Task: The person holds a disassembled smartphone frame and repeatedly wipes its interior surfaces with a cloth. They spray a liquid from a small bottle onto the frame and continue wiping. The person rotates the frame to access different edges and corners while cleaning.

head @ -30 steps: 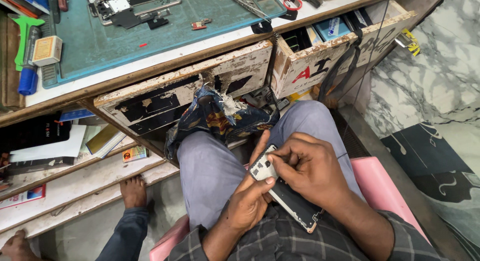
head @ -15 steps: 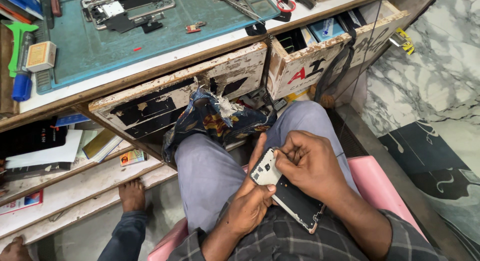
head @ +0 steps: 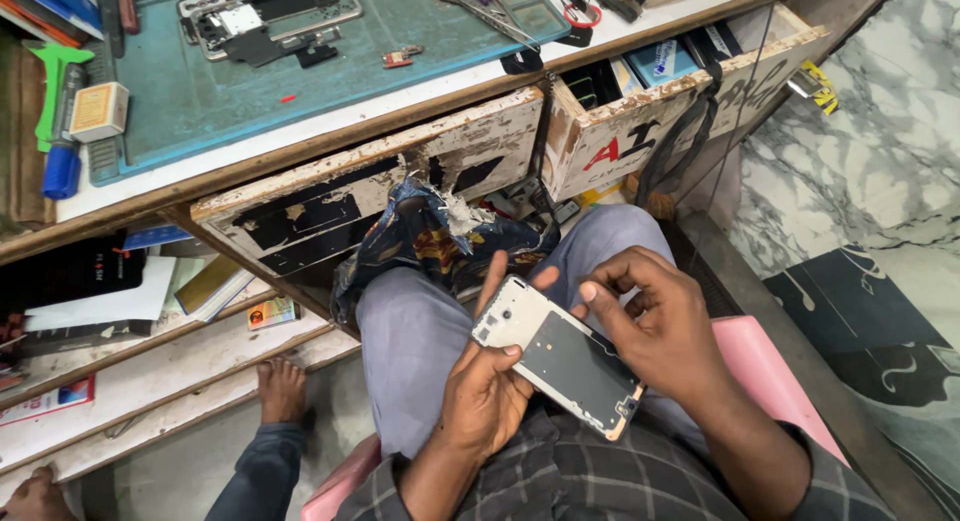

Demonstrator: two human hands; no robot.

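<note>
Phone frame (head: 560, 356) btm end hidden by right hand (head: 665, 326).
</note>
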